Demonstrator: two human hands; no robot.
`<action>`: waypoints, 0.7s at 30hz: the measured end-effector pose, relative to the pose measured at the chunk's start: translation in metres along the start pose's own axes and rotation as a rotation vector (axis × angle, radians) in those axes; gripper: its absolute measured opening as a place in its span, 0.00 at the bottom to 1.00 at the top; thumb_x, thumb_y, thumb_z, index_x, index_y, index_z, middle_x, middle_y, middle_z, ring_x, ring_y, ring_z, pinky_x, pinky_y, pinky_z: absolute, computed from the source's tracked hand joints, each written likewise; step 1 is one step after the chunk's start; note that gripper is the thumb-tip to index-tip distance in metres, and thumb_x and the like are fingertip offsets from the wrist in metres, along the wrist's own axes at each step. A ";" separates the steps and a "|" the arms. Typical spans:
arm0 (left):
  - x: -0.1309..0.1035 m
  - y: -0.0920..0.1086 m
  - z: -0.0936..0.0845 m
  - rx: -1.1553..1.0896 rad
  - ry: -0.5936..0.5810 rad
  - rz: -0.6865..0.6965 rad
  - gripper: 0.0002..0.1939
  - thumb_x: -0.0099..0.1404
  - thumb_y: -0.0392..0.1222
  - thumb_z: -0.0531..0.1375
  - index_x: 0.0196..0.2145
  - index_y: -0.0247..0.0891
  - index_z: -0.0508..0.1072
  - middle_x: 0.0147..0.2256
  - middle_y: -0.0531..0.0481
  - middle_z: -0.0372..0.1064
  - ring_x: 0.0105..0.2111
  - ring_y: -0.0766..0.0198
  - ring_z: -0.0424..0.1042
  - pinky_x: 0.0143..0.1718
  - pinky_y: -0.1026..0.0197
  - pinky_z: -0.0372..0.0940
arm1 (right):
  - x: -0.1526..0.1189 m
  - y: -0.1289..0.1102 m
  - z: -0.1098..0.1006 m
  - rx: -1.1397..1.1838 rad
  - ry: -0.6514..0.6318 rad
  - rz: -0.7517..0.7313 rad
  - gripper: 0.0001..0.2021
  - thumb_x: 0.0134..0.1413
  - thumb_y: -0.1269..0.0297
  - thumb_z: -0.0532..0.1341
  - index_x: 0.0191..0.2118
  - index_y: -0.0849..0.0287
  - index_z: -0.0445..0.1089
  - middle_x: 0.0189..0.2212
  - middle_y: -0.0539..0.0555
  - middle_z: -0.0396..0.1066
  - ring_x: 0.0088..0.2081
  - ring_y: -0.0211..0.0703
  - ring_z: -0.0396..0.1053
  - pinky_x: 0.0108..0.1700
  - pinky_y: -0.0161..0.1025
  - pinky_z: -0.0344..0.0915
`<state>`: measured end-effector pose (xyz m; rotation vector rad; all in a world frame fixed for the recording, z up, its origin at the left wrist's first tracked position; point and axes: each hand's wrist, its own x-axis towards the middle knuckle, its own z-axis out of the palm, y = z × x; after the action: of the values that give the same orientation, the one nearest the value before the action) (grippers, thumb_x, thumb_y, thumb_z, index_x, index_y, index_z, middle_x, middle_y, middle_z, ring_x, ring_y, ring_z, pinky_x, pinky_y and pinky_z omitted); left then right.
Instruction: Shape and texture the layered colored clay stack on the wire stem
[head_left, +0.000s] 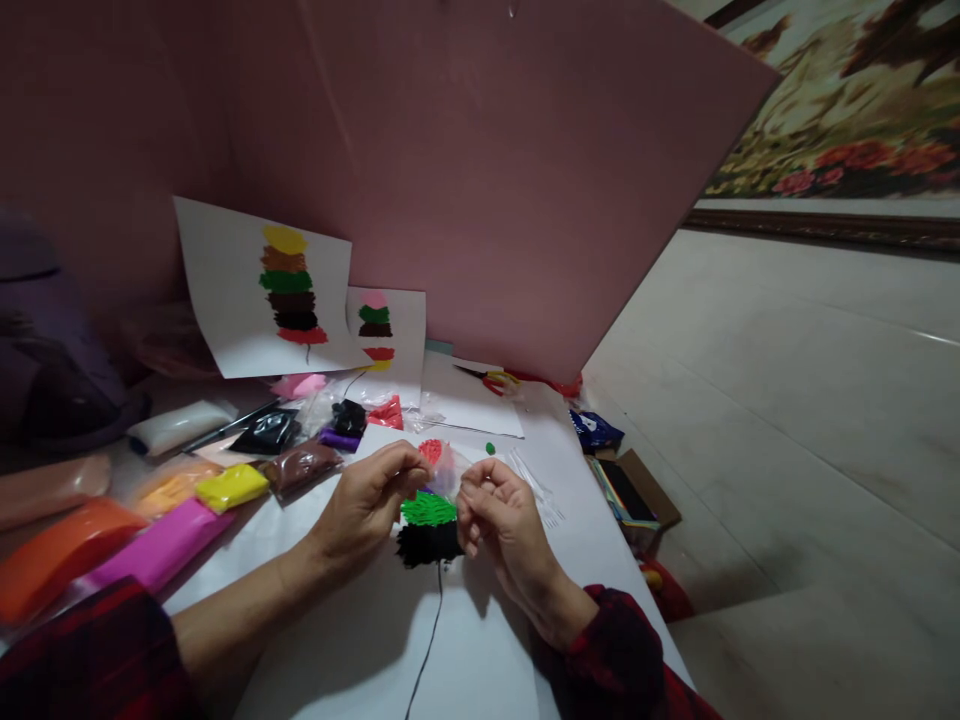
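Note:
Both my hands are over a white sheet of paper (352,640) and pinch a small clear plastic bag (447,472) with something pale pink in it. My left hand (375,500) is closed at the bag's left side, my right hand (501,515) at its right side. Beneath them on the sheet are a textured green clay band (429,509), a black clay band (429,545) under it and a red patch (430,452) higher up. A bit of purple shows between, partly hidden by the bag. From the black band a thin dark line (431,640) runs downward.
Bags of coloured clay, including a magenta one (154,552) and a yellow one (232,488), lie at left. Two papers with striped pictures (217,300) lean against the pink board (480,170). Scissors (499,382) and a green lump (490,449) lie beyond my right hand.

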<state>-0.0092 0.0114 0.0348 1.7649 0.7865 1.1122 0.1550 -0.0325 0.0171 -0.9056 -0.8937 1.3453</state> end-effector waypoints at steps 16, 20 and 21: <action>0.005 0.003 -0.001 -0.776 -0.264 -0.604 0.11 0.51 0.39 0.69 0.27 0.32 0.72 0.20 0.53 0.68 0.18 0.72 0.65 0.19 0.71 0.62 | 0.008 0.007 -0.009 -0.230 0.026 -0.072 0.14 0.46 0.56 0.67 0.28 0.59 0.63 0.14 0.42 0.62 0.13 0.28 0.53 0.15 0.27 0.51; 0.004 0.001 0.000 -0.761 -0.250 -0.592 0.12 0.49 0.40 0.70 0.29 0.33 0.72 0.20 0.54 0.68 0.19 0.71 0.65 0.17 0.70 0.61 | 0.010 0.009 -0.010 -0.271 -0.007 -0.050 0.14 0.46 0.57 0.67 0.28 0.59 0.63 0.14 0.42 0.62 0.13 0.28 0.53 0.14 0.27 0.50; 0.005 0.000 0.001 -0.750 -0.245 -0.581 0.13 0.49 0.40 0.71 0.27 0.33 0.72 0.20 0.53 0.69 0.19 0.71 0.65 0.17 0.70 0.61 | 0.010 0.009 -0.010 -0.281 -0.005 -0.045 0.13 0.46 0.57 0.67 0.28 0.59 0.63 0.14 0.42 0.62 0.12 0.28 0.53 0.14 0.27 0.49</action>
<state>-0.0066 0.0149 0.0362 0.9264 0.5660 0.6479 0.1612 -0.0228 0.0045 -1.0893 -1.1196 1.2017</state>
